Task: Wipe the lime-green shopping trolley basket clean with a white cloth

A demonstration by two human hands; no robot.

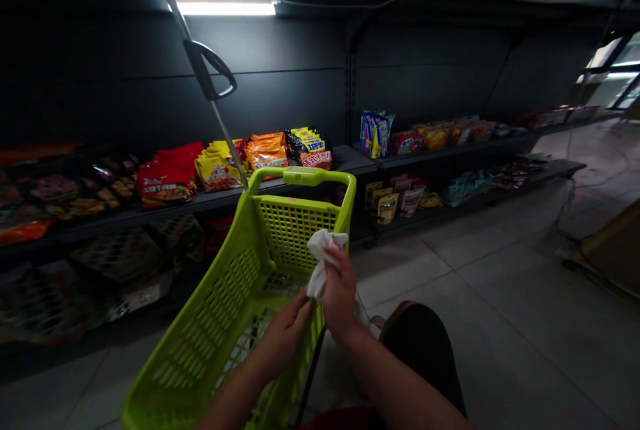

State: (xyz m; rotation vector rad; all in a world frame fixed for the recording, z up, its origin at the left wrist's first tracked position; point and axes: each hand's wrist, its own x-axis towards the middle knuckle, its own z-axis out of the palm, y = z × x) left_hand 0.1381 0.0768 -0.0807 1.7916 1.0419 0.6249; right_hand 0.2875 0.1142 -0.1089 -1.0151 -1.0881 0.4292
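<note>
In my right hand [341, 293] is a crumpled white cloth [320, 247], gripped over the right side of a lime-green plastic shopping basket [190, 313]. The cloth's lower end reaches down to the fingertips of my left hand [289, 323]. That hand is closed at the basket's right rim; whether it grips the rim or the cloth, I cannot tell. The basket has slotted walls and a raised handle [303, 177] at its far end. A metal pole with a black grip [207, 70] rises behind it.
Dark shelves hold red noodle packets [167, 177], orange packets [267, 150], and blue snack bags [376, 133]. Small pouches [387, 207] lie on the lower shelf. My bent knee [425, 343] is at the right, above the tiled floor [500, 297]. A brown box [613, 250] stands far right, by a cable.
</note>
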